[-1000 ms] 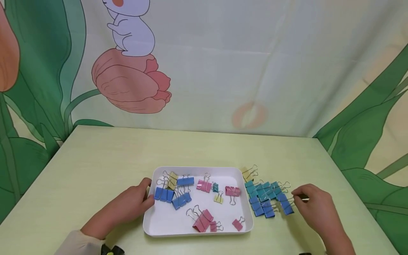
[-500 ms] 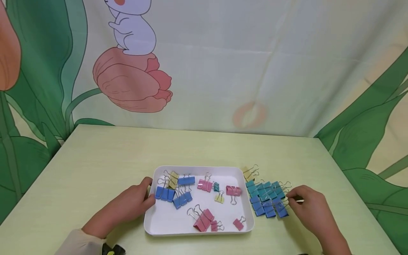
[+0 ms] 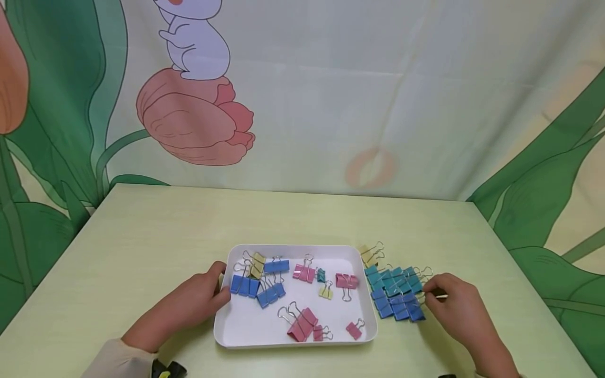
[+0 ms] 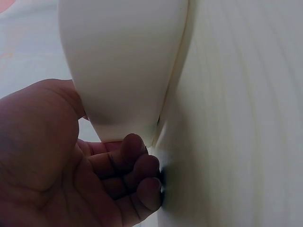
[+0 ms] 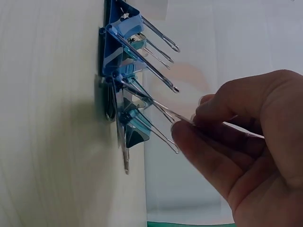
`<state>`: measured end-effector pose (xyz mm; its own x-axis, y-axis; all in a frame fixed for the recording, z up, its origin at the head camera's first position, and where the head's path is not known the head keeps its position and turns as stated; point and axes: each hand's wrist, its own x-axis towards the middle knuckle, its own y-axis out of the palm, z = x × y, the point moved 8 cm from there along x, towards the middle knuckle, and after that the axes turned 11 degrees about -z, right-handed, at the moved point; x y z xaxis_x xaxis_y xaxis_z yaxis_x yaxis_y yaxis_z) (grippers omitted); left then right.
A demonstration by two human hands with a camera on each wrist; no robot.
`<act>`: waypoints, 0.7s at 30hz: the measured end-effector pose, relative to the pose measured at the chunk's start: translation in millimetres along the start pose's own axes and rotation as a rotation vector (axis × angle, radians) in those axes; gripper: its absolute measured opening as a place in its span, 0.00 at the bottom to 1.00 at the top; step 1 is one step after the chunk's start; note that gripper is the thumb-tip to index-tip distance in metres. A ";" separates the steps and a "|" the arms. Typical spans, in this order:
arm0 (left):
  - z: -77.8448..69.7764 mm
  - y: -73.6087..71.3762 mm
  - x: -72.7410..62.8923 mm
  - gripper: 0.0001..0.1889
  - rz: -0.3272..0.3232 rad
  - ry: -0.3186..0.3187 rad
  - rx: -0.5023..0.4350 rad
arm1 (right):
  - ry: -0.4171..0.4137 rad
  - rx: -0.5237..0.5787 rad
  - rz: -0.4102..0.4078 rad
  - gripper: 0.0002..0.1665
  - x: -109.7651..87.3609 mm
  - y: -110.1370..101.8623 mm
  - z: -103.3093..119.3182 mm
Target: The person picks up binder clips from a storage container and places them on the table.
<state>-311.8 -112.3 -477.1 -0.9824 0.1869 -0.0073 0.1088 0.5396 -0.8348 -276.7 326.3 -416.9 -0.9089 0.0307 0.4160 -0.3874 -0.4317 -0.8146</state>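
Note:
My left hand (image 3: 203,294) grips the left end of a white tray (image 3: 255,331), with the thumb at the rim. In the left wrist view its fingers curl at the tray's corner, close to the table. Beyond the tray's right side, my right hand (image 3: 456,310) pinches the wire handle of a blue binder clip (image 3: 416,311) between thumb and fingertips. That clip lies at the right end of a row of blue binder clips (image 3: 382,303). Teal binder clips (image 3: 397,282) sit just behind the row, and a yellow binder clip (image 3: 367,257) lies farther back.
Inside the tray are blue clips (image 3: 244,286), pink clips (image 3: 302,325), a yellow clip (image 3: 257,265) and smaller clips, such as a small teal one (image 3: 321,275). A pale table (image 3: 156,231) carries everything, with a printed curtain (image 3: 302,105) behind its far edge.
My right hand has moved left, bringing the blue binder clip in against the other blue ones, more in line with them. The left hand keeps its grip on the tray.

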 end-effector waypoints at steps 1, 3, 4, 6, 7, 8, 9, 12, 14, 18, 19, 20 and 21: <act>0.0 -0.1 -0.1 0.23 -0.001 0.000 0.002 | 0.002 -0.003 0.002 0.07 -0.2 -0.2 -0.5; -0.1 -0.1 -0.1 0.23 -0.001 0.000 0.003 | 0.008 -0.005 0.012 0.06 -0.5 -0.2 -1.6; -0.1 -0.1 -0.1 0.22 -0.002 0.000 0.005 | 0.008 -0.008 0.018 0.06 -0.7 -0.2 -2.0; 0.2 -0.1 0.0 0.23 -0.002 -0.004 0.010 | 0.010 -0.011 0.027 0.06 -0.4 -0.3 -2.9; 0.7 0.3 -0.2 0.23 0.000 -0.007 0.012 | 0.009 -0.013 0.033 0.06 -0.3 -0.2 -3.1; 1.1 0.7 -0.3 0.23 0.002 -0.009 0.013 | 0.008 -0.019 0.037 0.06 -0.1 -0.3 -3.2; 1.5 1.1 -0.4 0.23 0.006 -0.013 0.016 | 0.010 -0.026 0.040 0.06 0.2 -0.7 -3.4; 1.6 1.5 -0.8 0.23 0.015 -0.021 0.016 | 0.029 -0.053 0.051 0.06 1.4 -1.8 -5.0; 1.1 1.2 -0.6 0.23 0.017 -0.019 0.014 | 0.040 -0.069 0.051 0.06 1.6 -3.7 -5.7; 0.2 0.4 -0.2 0.23 0.014 -0.010 0.009 | 0.045 -0.064 0.013 0.06 0.8 -9.3 -5.4; 0.2 0.4 -0.1 0.23 0.014 -0.009 0.008 | 0.042 -0.058 -0.004 0.06 0.4 -10.9 -5.0; 0.3 0.4 -0.2 0.23 0.014 -0.008 0.009 | 0.038 -0.054 -0.022 0.06 0.1 -12.4 -4.5; 0.3 0.5 -0.4 0.23 0.016 -0.009 0.009 | 0.034 -0.052 -0.041 0.06 -0.2 -13.9 -4.1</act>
<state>-311.4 -112.3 -477.7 -0.9819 0.1880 -0.0251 0.1228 0.5292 -0.8396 -271.7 336.0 -407.3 -0.8964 0.0780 0.4363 -0.4312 -0.3819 -0.8175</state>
